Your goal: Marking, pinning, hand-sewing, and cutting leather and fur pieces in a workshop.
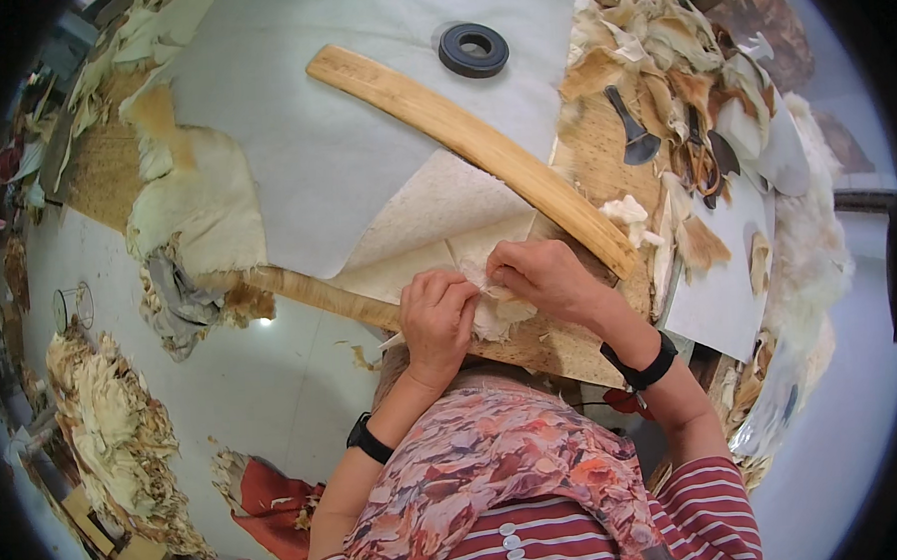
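My left hand [436, 316] and my right hand [547, 279] meet at the near edge of the worktable, both with fingers closed in a pinch. Between them is a whitish, fluffy piece of fur hide [492, 320]; the fingertips hide exactly where each grips it. Just beyond lies a large pale grey sheet [290, 97], its near part folded back to show a cream, fuzzy underside [445, 205]. A long curved wooden slat [462, 139] rests across the sheet, slanting down toward my right hand. Farther back sits a dark roll of tape [474, 51].
At the right of the table lie a dark broad-bladed tool [632, 137], scissors [704, 164] and many fur scraps [648, 26]. A cream hide [205, 201] hangs over the left edge. On the floor stand a heap of hide scraps [115, 435] and a red cloth [275, 508].
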Demonstrator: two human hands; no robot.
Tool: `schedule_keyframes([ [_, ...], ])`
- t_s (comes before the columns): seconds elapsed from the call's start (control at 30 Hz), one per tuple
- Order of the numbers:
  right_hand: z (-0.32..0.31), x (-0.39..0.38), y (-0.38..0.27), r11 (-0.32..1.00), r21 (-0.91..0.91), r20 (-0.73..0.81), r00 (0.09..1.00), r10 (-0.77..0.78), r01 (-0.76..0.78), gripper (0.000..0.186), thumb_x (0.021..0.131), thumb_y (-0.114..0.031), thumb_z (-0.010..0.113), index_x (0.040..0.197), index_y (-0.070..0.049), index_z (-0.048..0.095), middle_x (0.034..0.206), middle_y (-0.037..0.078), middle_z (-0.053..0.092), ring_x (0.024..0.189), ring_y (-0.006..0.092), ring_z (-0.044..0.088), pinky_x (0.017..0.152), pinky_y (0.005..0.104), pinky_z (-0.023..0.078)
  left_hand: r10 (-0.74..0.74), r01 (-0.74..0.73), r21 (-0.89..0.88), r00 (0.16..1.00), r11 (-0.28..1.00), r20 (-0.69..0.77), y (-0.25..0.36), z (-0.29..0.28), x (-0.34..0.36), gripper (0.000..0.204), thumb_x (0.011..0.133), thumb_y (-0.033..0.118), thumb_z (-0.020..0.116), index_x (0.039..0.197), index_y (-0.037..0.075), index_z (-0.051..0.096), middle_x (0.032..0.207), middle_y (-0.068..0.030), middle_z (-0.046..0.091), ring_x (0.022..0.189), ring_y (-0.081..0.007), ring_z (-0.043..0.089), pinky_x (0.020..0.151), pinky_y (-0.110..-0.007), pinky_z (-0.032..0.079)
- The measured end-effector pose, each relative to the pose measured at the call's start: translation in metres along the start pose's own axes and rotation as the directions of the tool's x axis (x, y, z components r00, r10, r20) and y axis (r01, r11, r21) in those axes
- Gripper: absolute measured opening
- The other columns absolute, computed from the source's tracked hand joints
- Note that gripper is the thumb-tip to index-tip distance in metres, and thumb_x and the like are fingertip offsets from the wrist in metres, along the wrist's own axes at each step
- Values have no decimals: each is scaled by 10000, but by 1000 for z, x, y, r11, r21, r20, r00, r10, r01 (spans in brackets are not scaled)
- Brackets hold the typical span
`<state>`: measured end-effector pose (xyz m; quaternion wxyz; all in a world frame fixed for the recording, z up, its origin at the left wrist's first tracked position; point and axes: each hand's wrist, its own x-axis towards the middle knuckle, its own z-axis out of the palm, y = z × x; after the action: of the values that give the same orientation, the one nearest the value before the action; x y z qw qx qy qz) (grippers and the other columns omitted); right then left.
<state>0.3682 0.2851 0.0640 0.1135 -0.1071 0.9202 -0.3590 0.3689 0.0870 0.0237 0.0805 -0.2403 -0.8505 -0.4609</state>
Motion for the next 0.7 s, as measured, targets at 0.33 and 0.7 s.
schedule_keyframes([
  [0.33, -5, 4, 1, 997, 70, 34, 999, -32, 29, 61, 878, -74, 628, 933, -48, 631, 815, 146, 650, 774, 320, 644, 672, 377, 490, 0, 0, 3, 1000, 1000, -7, 0, 0, 0, 135, 720, 46, 737, 833, 83, 673, 910, -35, 644, 918, -264, 595, 783, -380, 434],
  [0.7, -7, 7, -2, 995, 97, 40, 999, 2, -5, 66, 862, -93, 616, 910, -49, 624, 789, 171, 648, 750, 362, 644, 657, 412, 502, 5, -5, 7, 1000, 1000, -8, 0, 0, 0, 136, 717, 46, 739, 828, 83, 670, 907, -36, 642, 921, -267, 597, 784, -384, 437],
])
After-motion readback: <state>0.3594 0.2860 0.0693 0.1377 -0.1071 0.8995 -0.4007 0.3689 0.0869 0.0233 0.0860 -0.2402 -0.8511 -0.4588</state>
